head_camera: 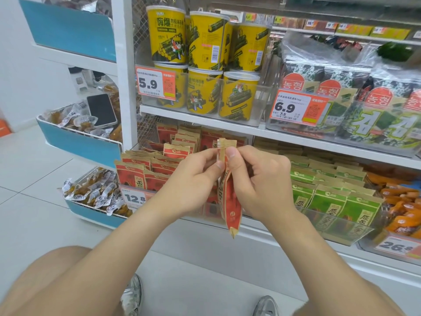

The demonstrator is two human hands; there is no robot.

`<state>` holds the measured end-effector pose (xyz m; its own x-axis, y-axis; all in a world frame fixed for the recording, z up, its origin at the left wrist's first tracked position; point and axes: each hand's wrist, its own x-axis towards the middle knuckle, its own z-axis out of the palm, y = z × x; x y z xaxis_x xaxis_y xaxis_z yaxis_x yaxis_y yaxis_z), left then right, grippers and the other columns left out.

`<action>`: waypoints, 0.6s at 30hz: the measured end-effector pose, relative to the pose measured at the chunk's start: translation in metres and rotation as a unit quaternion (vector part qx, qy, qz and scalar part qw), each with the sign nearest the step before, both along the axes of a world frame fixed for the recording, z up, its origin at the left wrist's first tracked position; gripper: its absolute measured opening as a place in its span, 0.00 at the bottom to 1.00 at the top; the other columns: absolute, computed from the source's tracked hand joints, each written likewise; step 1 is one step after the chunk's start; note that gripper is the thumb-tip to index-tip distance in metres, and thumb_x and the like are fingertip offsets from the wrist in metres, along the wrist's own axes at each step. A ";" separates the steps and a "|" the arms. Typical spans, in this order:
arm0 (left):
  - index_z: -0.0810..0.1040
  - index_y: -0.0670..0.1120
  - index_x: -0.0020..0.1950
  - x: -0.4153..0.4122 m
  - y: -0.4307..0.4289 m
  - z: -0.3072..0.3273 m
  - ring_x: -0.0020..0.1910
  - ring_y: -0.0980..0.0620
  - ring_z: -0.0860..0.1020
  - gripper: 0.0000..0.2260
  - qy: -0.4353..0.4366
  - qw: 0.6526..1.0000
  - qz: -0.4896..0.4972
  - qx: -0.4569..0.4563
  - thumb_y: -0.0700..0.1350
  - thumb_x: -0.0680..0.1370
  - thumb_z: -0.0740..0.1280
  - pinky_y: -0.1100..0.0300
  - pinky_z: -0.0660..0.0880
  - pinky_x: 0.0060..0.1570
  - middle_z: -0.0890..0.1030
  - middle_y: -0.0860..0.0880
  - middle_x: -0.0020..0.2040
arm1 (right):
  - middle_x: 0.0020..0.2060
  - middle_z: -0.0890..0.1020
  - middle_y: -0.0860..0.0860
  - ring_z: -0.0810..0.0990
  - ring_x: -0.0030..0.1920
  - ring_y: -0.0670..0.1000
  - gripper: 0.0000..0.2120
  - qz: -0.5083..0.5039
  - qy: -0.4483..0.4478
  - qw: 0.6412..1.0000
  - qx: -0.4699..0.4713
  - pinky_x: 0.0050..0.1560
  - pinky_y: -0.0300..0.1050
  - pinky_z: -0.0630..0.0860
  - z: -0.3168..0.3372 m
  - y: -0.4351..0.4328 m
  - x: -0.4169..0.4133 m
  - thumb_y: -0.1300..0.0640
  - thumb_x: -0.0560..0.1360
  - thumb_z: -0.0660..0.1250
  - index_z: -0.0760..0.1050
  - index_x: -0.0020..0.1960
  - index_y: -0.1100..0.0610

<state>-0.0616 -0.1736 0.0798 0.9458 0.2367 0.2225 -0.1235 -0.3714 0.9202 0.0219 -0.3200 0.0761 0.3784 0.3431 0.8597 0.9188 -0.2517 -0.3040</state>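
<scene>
Indoors, red packet (231,201) near shop shelf (205,121).

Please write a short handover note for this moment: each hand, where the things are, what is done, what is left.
Left hand: pinches the red packet near its top.
Right hand: pinches the same packet, thumb by the top seal.
The packet hangs upright, edge-on, before the row of red packets on the lower shelf.
Done: one packet in hand. Left: probably set it into that row.
</scene>
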 end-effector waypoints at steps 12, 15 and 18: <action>0.69 0.55 0.71 -0.005 0.005 0.004 0.57 0.48 0.87 0.13 -0.055 0.993 -0.004 -0.100 0.52 0.87 0.63 0.40 0.84 0.60 0.86 0.46 0.60 | 0.47 0.90 0.47 0.89 0.48 0.53 0.08 0.154 0.322 0.934 0.010 0.52 0.56 0.85 0.008 -0.001 0.007 0.51 0.83 0.72 0.88 0.58 0.52; 0.72 0.51 0.68 -0.007 0.002 0.007 0.60 0.46 0.86 0.11 -0.051 0.992 -0.016 -0.112 0.52 0.87 0.62 0.45 0.84 0.59 0.86 0.46 0.59 | 0.45 0.90 0.52 0.89 0.46 0.53 0.08 0.192 0.414 0.888 0.063 0.47 0.50 0.85 0.010 0.000 0.004 0.54 0.80 0.75 0.88 0.55 0.56; 0.74 0.48 0.61 -0.008 0.001 0.009 0.59 0.44 0.85 0.12 -0.047 0.992 -0.013 -0.115 0.55 0.84 0.66 0.40 0.83 0.59 0.86 0.46 0.56 | 0.44 0.90 0.55 0.87 0.44 0.51 0.06 0.213 0.469 0.851 0.098 0.45 0.48 0.83 0.010 -0.001 0.005 0.55 0.79 0.75 0.88 0.53 0.57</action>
